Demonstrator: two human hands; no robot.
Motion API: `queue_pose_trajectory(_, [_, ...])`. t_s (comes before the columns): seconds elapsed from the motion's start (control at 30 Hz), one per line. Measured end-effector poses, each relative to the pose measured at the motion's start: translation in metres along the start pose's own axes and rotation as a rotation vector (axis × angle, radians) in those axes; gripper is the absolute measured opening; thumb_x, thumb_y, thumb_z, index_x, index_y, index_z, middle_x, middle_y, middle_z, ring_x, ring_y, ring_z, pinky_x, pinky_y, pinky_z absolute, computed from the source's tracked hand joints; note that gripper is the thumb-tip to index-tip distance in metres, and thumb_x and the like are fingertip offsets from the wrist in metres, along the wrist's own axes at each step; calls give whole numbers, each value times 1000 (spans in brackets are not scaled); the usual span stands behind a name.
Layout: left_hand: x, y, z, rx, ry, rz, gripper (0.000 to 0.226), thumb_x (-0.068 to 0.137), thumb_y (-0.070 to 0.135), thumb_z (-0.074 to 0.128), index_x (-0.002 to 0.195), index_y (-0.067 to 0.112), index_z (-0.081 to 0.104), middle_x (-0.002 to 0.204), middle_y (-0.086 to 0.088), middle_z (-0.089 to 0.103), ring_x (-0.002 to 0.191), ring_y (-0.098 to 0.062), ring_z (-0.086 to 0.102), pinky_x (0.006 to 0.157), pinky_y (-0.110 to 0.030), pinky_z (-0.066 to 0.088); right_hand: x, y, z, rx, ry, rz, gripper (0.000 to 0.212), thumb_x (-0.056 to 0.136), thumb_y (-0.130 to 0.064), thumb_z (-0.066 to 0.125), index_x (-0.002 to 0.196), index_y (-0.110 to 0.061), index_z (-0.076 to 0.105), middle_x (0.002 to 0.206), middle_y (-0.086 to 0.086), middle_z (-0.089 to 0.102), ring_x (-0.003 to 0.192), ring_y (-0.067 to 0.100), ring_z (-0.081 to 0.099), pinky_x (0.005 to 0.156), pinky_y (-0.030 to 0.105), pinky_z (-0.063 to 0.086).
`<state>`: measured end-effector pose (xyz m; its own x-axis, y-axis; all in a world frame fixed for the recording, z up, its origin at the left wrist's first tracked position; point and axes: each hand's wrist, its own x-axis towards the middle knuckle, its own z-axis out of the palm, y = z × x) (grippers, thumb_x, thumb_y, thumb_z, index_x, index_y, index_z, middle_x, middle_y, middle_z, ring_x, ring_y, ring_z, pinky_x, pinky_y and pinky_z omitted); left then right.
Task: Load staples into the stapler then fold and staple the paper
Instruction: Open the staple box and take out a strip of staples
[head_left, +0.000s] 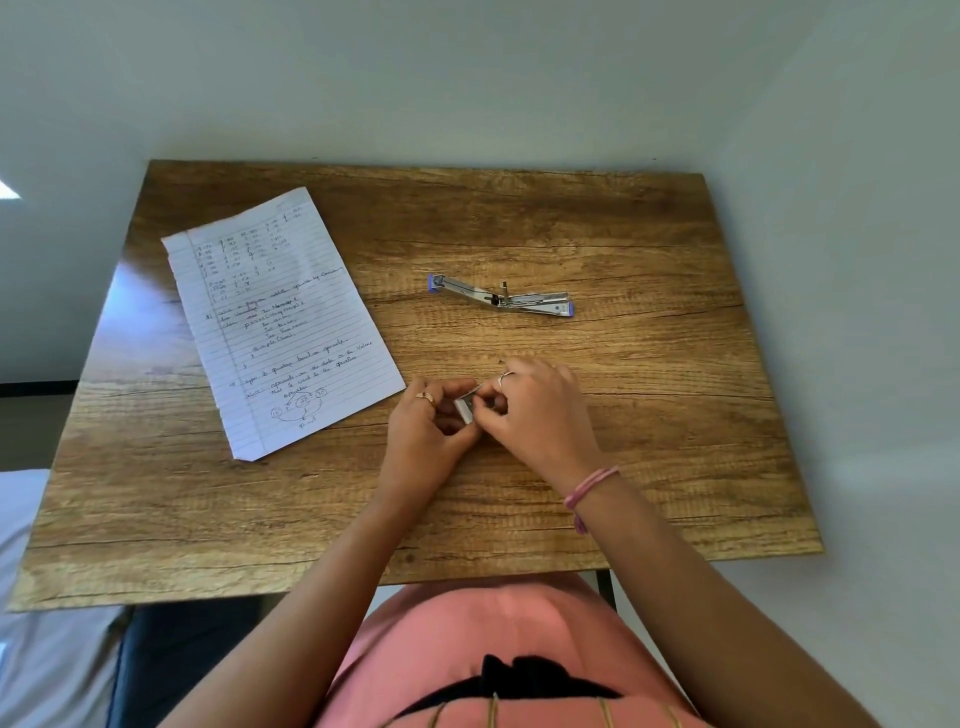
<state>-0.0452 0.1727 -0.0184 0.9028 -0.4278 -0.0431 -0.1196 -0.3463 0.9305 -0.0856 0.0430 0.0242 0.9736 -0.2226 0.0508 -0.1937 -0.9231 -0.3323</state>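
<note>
While both hands worked at one small item near the middle of the table (649, 467), toward its near edge, the stapler (501, 296) lay untouched further back, well apart from them. It was swung fully open, both arms flat on the wood with the purple ends outermost; judged: left that way so the channel faced up, ready for loading. No staples could be made out in it.

Left hand (423, 431): fingers curled under and around a small grey piece (464, 408), gripping it from the left. Right hand (540, 410): fingertips pinched at the same piece from the right. Both hands were therefore clenched on it, held just above the table. Too small to tell whether it was a staple box or a bare strip; judged: staples being got ready, the two-handed hold giving control over something slight and easily dropped.

Paper (280, 322) lay flat and unfolded toward the left edge, skewed, its near corner pointing at the near edge, its right corner just beside the left hand, not touching. Judged: set aside there to keep the working patch free.

Step in hand, judged: loading, early stage. Folding and stapling not yet begun.

Risk, judged: strip could snap or slip between fingertips.
</note>
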Motion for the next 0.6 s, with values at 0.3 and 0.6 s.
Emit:
queue_pose_trajectory(0.3, [5,-2,-4,86,10,23,35,75,22,80,107,21,66,90,10,55,77,-3,57,68,-11,48,-1,7,-8,165,109,124,11,78,-28,66,72,-19,64,80,-5,57,70,12,57,65,28,50])
queue_pose_trajectory(0.6, [8,-8,-7,149,-28,21,34,75,21,80,106,21,67,93,9,57,80,-3,55,68,-7,43,26,70,-8,-126,-117,237,24,94,-31,51,85,-13,63,107,6,57,75,8,50,59,16,43])
